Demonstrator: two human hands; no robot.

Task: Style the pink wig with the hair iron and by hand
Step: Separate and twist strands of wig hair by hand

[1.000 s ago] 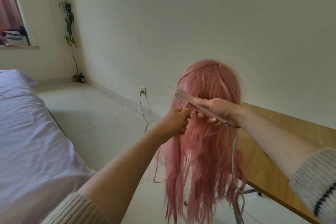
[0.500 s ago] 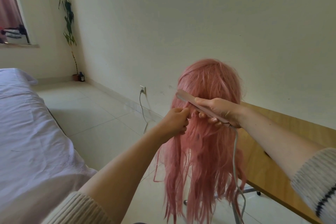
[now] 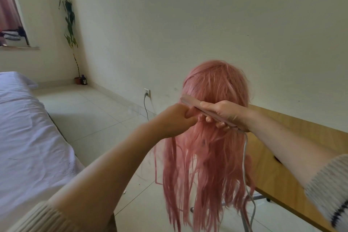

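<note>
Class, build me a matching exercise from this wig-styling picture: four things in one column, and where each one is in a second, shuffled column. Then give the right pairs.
Things
1. hair iron
2. potted plant
3. wall socket
4. table

Places
A. low on the wall, with a cord plugged in
B. in the far corner of the room
C. to the right of the pink wig, along the wall
D. in the right hand, across the back of the wig

Pairs: 1-D, 2-B, 3-A, 4-C
</note>
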